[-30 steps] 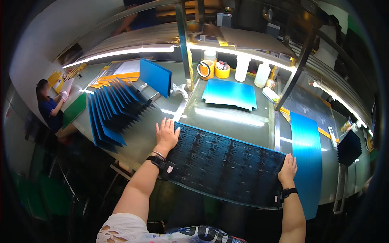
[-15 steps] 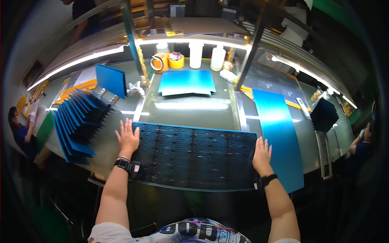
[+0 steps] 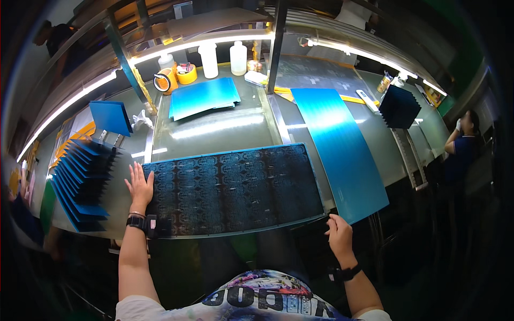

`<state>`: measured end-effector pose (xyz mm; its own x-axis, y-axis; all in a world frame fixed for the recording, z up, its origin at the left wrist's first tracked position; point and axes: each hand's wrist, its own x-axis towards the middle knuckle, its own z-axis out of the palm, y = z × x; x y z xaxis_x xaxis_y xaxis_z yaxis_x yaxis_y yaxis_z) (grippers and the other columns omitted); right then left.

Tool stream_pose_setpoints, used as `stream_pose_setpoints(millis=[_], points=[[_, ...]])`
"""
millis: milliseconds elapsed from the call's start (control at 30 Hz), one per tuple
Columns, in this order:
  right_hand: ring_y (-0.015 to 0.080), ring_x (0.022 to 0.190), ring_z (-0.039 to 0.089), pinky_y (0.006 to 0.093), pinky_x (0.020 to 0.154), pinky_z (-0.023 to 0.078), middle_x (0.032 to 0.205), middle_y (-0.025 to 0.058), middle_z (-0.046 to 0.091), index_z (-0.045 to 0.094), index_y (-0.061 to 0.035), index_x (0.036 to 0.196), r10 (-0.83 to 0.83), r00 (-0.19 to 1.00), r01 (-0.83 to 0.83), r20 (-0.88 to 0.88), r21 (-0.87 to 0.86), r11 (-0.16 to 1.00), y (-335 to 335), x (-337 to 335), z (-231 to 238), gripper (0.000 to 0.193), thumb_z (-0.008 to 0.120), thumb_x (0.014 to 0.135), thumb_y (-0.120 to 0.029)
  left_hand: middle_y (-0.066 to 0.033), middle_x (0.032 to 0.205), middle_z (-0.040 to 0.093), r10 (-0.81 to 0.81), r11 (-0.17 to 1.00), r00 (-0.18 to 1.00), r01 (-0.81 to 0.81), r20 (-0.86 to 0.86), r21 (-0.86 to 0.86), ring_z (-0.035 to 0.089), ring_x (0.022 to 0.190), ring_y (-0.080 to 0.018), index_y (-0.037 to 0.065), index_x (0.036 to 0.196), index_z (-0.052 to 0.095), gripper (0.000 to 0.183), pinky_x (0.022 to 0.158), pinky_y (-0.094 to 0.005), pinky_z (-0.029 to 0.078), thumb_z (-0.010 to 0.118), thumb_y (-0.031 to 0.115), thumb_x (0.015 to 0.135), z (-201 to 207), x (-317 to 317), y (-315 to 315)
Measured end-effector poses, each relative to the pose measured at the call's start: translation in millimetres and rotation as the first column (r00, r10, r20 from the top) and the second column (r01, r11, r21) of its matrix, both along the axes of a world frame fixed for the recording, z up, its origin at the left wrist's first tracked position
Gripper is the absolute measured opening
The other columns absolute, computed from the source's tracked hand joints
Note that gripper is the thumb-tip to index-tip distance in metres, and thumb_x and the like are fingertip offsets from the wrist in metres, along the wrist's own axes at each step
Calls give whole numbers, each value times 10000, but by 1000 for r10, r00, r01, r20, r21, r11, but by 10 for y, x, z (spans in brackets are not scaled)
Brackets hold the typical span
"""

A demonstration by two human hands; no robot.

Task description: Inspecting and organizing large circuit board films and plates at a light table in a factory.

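Note:
A long dark panel (image 3: 235,190) with rows of fine printed pattern and a thin blue edge lies at the table's near edge. My left hand (image 3: 140,187) rests flat with spread fingers at its left end. Just off the panel's near right corner, my right hand (image 3: 340,235) is closed, thumb and fingertips pinched together. Whatever those fingertips hold, if anything, is too small to make out. To the right of the panel lies a long plain blue sheet (image 3: 342,150), its near end reaching past the table edge.
Many blue plates stand fanned in a rack (image 3: 80,182) on the left, beside upright blue plates (image 3: 111,117). Blue sheets (image 3: 206,97) lie at the back, before tape rolls (image 3: 166,80) and white bottles (image 3: 209,60). Dark plates (image 3: 399,107) stand far right; a person (image 3: 465,139) works beyond.
My right hand has left the panel's right end, moved down to its near corner and closed. My left hand stays on the panel. The view has turned, shifting the scene left.

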<state>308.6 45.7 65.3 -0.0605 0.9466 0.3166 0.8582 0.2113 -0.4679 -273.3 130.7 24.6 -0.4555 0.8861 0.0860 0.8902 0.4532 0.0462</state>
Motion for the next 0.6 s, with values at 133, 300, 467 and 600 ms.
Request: stream_pose_setpoints(millis=[133, 300, 467, 600], points=[[146, 492, 612, 210, 365, 424, 709, 97, 622, 578, 29, 908, -513, 577, 82, -636, -580, 811, 146, 10, -279, 240, 526, 920, -205, -82, 1519, 155, -85, 996, 996, 84, -34, -29, 77, 1410, -262, 37, 1420, 257, 637, 1088, -565, 49, 365, 445, 943, 181, 180, -416], [120, 495, 582, 219, 419, 429, 662, 72, 613, 554, -35, 799, -540, 422, 8, -729, -592, 806, 180, 16, -450, 191, 528, 914, -186, -75, 1517, 166, -42, 998, 998, 44, 52, -38, 84, 1409, -267, 58, 1435, 224, 627, 1083, -576, 47, 359, 431, 949, 143, 272, -1014], [148, 568, 598, 261, 537, 491, 683, 74, 617, 517, -72, 744, -571, 158, -295, -806, -590, 752, -239, 108, -371, 180, 542, 902, -156, -51, 1520, 163, 121, 993, 990, -120, 73, -16, 73, 1409, -277, 95, 1450, 196, 595, 1078, -588, 32, 336, 401, 960, 164, 317, -1292], [182, 826, 630, 311, 784, 512, 896, 73, 631, 570, -38, 912, -576, 351, -385, -738, -675, 630, -490, 290, -293, 50, 550, 870, -56, -39, 1518, 173, 143, 989, 985, -140, 97, -37, 64, 1410, -277, 118, 1447, 224, 565, 1077, -592, 27, 336, 383, 961, 163, 330, -1371]])
